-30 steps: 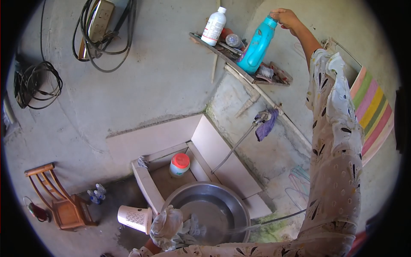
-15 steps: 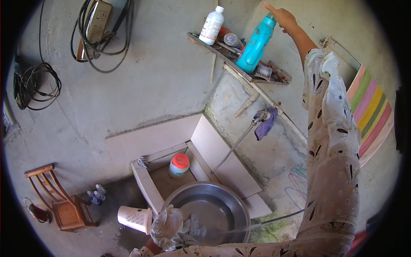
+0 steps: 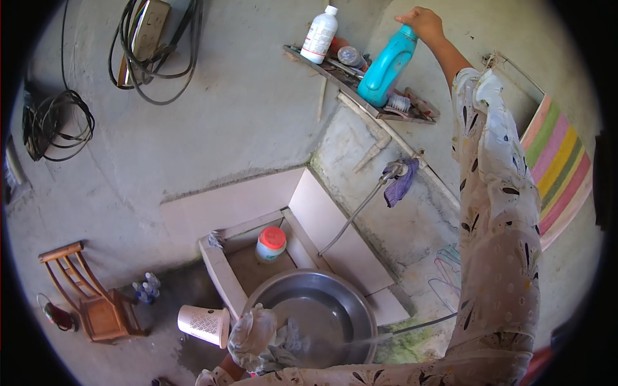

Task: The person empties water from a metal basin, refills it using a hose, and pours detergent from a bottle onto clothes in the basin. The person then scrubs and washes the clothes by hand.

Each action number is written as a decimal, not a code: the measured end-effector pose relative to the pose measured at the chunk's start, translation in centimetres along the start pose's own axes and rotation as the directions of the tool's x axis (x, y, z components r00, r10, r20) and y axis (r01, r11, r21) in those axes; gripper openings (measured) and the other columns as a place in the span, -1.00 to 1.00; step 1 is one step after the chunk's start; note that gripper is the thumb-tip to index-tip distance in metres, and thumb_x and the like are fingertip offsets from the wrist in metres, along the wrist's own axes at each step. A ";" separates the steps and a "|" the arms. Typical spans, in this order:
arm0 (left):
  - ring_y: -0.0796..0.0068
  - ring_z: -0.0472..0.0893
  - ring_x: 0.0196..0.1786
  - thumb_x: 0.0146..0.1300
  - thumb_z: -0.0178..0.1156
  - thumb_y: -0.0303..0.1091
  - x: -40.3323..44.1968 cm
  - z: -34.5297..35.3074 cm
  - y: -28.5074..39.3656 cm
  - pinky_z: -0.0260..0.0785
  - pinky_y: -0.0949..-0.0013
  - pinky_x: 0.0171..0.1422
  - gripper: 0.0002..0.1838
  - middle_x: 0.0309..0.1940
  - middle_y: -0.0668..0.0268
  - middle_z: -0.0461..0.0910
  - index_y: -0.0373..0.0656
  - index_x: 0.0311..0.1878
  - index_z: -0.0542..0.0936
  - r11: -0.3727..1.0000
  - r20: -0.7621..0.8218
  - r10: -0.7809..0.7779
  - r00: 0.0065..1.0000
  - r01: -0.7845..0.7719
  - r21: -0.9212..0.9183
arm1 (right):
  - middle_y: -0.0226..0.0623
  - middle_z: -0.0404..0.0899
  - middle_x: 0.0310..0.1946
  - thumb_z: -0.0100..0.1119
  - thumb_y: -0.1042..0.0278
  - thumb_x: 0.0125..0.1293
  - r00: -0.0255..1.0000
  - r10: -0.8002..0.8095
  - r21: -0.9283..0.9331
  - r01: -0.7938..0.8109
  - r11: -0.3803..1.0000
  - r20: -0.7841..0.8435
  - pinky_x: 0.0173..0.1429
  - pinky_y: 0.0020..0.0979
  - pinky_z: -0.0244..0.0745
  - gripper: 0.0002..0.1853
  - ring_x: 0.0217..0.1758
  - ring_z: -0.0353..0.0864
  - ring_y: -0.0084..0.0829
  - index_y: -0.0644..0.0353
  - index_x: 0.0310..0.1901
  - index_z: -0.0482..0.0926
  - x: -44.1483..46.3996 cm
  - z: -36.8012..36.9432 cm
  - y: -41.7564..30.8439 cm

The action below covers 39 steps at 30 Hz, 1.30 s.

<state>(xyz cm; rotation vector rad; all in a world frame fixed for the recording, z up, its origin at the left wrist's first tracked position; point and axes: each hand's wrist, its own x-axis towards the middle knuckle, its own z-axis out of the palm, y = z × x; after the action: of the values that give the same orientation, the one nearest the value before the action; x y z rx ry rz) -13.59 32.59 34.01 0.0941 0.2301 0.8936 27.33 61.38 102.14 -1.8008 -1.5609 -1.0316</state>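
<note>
**Reaching up to a turquoise bottle, with a pale cloth down at the basin**

With the right hand (image 3: 421, 24), grips the turquoise bottle (image 3: 389, 67) from above, fingers (image 3: 405, 18) bent closely over its top. Leans to one side there, base at the wall shelf (image 3: 322, 69); cannot tell whether resting or slightly raised. Just beside it on the shelf, see a brush (image 3: 398, 103), bristles showing, and on the other side a clear container (image 3: 349, 56) lying down and a white bottle (image 3: 319, 37) standing near the end.

Low down, with the left hand (image 3: 232, 368), meets the pale cloth (image 3: 252, 334), bunched over the rim of the metal basin (image 3: 364, 301) and trailing inside. Cannot tell how the left fingers lie, hidden by the cloth.

Behind the basin, find a red-lidded jar (image 3: 271, 244) inside the tiled trough (image 3: 222, 273); near the basin, a white basket (image 3: 203, 325) tipped on its side. Above, notice a purple cloth (image 3: 400, 183) hanging at the tap (image 3: 391, 170).
</note>
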 end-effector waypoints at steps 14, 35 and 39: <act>0.27 0.50 -0.03 0.18 0.19 0.04 -0.8 3.7 -1.1 0.39 0.27 0.10 -0.43 -0.09 0.21 0.48 -0.13 0.14 0.39 0.997 -0.093 0.062 0.994 -0.059 0.041 | -0.05 0.62 -0.21 0.02 -0.19 0.18 0.980 0.199 0.051 -0.200 0.979 0.022 0.07 -0.25 0.37 -0.42 -0.07 0.56 -0.12 0.29 -0.19 0.60 -8.4 -5.5 9.3; 0.19 0.35 0.23 0.31 -0.10 0.19 -3.9 1.0 -9.7 0.14 0.18 0.38 -0.33 0.18 0.20 0.37 -0.09 0.31 0.26 1.000 0.023 -0.011 1.000 0.011 0.000 | 0.08 0.56 -0.49 -0.10 -0.03 0.35 0.444 0.757 -0.461 -0.607 0.647 0.479 -0.23 -0.15 0.46 -0.48 -0.36 0.59 -0.05 0.38 -0.37 0.55 -56.6 -28.8 23.7; 0.26 0.38 0.24 0.40 -0.17 0.04 -6.2 2.7 -12.3 0.17 0.27 0.38 -0.47 0.21 0.18 0.37 -0.10 0.28 0.32 0.998 0.058 0.042 0.997 -0.040 -0.040 | -0.12 0.49 -0.66 -0.10 -0.04 0.36 0.518 0.623 -0.245 -0.619 0.746 0.586 -0.50 -0.33 0.37 -0.49 -0.64 0.49 -0.35 0.37 -0.36 0.51 -60.7 -27.9 25.6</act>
<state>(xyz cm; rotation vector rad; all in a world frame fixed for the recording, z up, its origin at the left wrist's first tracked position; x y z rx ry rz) -7.32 20.16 35.45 0.0889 0.1561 0.9348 44.63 -0.17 70.03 -2.6036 -1.0095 -0.0379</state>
